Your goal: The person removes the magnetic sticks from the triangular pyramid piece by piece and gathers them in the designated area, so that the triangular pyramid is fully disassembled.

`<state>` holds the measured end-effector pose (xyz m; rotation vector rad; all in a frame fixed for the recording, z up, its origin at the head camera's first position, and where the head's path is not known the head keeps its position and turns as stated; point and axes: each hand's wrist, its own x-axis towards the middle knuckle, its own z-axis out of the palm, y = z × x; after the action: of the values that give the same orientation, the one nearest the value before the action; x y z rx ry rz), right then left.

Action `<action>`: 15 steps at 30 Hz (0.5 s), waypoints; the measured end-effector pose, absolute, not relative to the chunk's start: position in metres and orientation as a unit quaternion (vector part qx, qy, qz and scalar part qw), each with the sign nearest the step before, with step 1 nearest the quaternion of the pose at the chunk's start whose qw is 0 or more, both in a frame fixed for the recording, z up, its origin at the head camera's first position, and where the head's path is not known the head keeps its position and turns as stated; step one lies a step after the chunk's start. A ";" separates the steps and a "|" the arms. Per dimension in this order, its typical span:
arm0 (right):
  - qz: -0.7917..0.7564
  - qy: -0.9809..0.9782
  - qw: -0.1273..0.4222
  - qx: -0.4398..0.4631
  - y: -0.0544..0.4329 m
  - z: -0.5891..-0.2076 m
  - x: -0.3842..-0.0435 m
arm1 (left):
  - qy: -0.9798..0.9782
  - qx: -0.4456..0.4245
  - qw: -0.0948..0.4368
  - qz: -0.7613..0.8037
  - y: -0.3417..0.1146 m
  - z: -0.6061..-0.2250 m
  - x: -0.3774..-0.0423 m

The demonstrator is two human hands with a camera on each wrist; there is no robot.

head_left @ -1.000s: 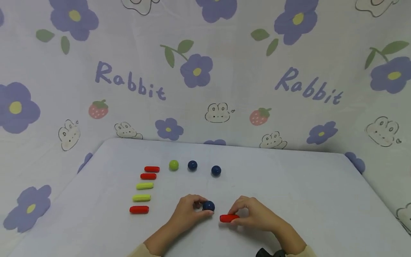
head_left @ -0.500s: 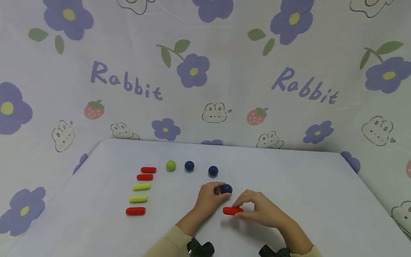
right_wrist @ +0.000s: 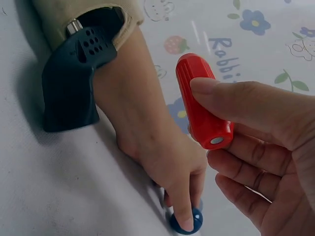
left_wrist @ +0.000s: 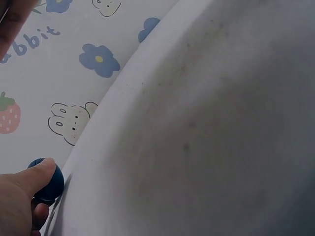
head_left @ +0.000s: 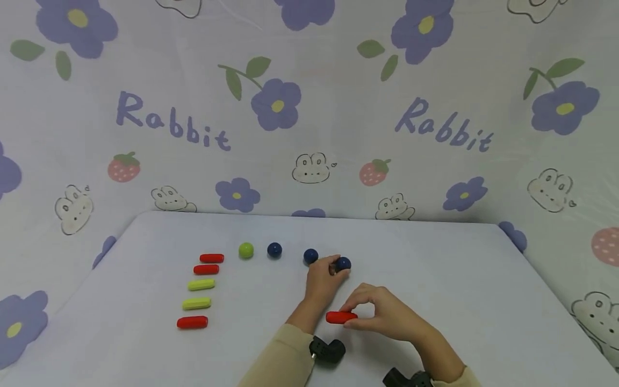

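My left hand point(head_left: 322, 280) pinches a dark blue ball point(head_left: 343, 264) between thumb and fingers, just right of a second blue ball point(head_left: 311, 256). The left wrist view shows the thumb laid over the held ball point(left_wrist: 53, 186). Nearer the front, my right hand point(head_left: 382, 314) pinches a red ribbed stick point(head_left: 340, 317) by its right end. In the right wrist view this red stick point(right_wrist: 203, 101) has a small silvery disc in its end face, and the thumb presses on its side.
Toward the back stand a green ball point(head_left: 246, 250) and another blue ball point(head_left: 274, 250). At left, red sticks point(head_left: 192, 322) and yellow-green sticks point(head_left: 196, 303) lie in a column on the white table point(head_left: 435, 269). A patterned cloth point(head_left: 309, 97) hangs behind.
My left hand has carried the blue ball away from me and to the right, up beside the row of balls. The right hand has stayed near the front, holding the red stick.
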<state>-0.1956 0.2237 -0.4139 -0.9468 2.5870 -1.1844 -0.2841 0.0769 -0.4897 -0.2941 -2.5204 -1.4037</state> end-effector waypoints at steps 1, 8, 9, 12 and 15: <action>-0.396 0.860 0.073 -0.314 0.224 -0.414 -0.196 | -0.864 -0.096 0.125 -0.479 0.079 -0.490 -0.285; -0.408 0.854 0.079 -0.314 0.225 -0.416 -0.196 | -0.870 -0.060 0.139 -0.470 0.089 -0.490 -0.287; -0.407 0.854 0.079 -0.315 0.225 -0.416 -0.196 | -0.870 -0.059 0.141 -0.468 0.090 -0.490 -0.287; -0.407 0.853 0.082 -0.316 0.226 -0.416 -0.196 | -0.871 -0.057 0.149 -0.465 0.092 -0.489 -0.288; -0.410 0.852 0.085 -0.314 0.227 -0.416 -0.197 | -0.873 -0.057 0.155 -0.458 0.094 -0.490 -0.289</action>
<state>-0.1968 0.2267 -0.4162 -0.9365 2.5414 -1.2216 -0.2892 0.0940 -0.4902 -0.1620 -2.5010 -1.3130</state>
